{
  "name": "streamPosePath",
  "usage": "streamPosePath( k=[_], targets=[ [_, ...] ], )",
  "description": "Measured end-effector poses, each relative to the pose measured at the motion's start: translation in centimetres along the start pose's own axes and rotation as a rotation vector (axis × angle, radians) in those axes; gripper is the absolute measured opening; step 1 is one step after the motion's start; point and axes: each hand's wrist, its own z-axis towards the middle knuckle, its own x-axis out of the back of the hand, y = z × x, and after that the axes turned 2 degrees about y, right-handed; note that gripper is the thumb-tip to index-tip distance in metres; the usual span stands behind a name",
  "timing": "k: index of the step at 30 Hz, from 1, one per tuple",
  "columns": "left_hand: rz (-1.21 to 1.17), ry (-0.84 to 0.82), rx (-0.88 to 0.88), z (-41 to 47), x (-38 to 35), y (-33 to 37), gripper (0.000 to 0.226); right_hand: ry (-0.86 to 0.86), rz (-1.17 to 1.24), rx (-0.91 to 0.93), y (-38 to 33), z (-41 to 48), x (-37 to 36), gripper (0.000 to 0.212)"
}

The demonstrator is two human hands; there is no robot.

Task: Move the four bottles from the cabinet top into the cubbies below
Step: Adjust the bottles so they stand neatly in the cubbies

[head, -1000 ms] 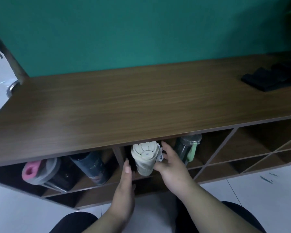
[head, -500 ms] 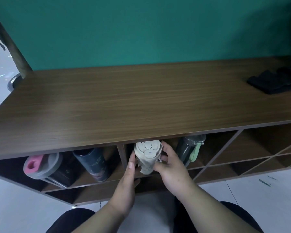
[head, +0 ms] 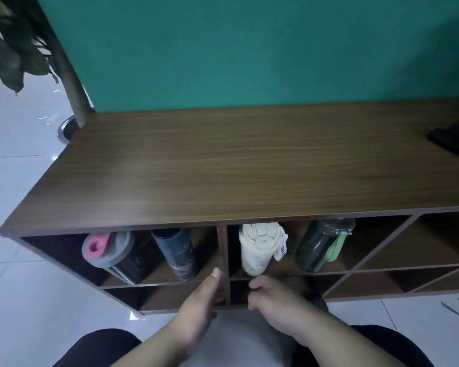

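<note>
Under the brown cabinet top (head: 249, 165), the upper cubbies hold the bottles upright. The left cubby has a dark bottle with a grey and pink lid (head: 109, 254) and a dark blue bottle (head: 176, 252). The right cubby has a cream bottle (head: 259, 246) with a tag and a dark bottle with a green strap (head: 321, 245). My left hand (head: 199, 305) sits below the divider with fingers extended, holding nothing. My right hand (head: 273, 300) is just below the cream bottle, fingers loosely curled, apart from it.
A black folded item (head: 455, 140) lies on the cabinet top at the far right. A plant trunk (head: 69, 83) stands beside the cabinet's left end. Diagonal-divided cubbies (head: 398, 250) lie to the right. My dark-trousered knees are at the bottom over the white tile floor.
Both hands have let go of the cream bottle and drawn back downward. The bottle stands alone in the right cubby. The view has pulled back and tilted.
</note>
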Motion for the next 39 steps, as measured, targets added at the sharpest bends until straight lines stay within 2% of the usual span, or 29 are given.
streamPosePath(
  k=[2,5,9,10,13,18,21,27,37,39],
  targets=[
    [-0.006,0.054,0.006,-1.1,2.3,-0.1,0.05,-0.086,0.013,0.088,-0.9,0.7,-1.9,0.072],
    [-0.086,0.19,-0.045,-2.3,4.8,1.0,0.046,-0.119,0.109,0.203,-3.2,1.0,-4.6,0.077],
    [-0.135,0.279,-0.178,-3.1,6.9,2.2,0.035,-0.038,0.195,0.341,-5.8,1.6,-7.7,0.097],
    [-0.14,0.288,-0.191,-3.1,7.4,2.4,0.038,0.001,0.218,0.363,-6.2,2.0,-8.2,0.098],
    [-0.174,0.251,-0.277,-2.6,8.4,2.9,0.064,0.082,0.269,0.378,-6.9,2.9,-9.2,0.099],
    [-0.16,0.143,-0.364,-2.3,7.7,3.9,0.037,0.106,0.326,0.369,-7.6,3.8,-9.1,0.103],
    [-0.167,0.125,-0.386,-2.3,7.4,4.1,0.043,0.094,0.349,0.367,-7.6,4.3,-9.4,0.107],
    [-0.143,0.124,-0.378,-1.9,7.5,3.6,0.044,0.07,0.369,0.372,-7.4,5.0,-9.8,0.095],
    [-0.163,0.127,-0.328,-2.5,7.2,4.0,0.039,0.081,0.341,0.371,-7.4,4.8,-9.8,0.108],
    [-0.173,0.131,-0.315,-2.5,7.4,3.8,0.04,0.097,0.351,0.337,-7.1,4.8,-10.1,0.104]
  ],
)
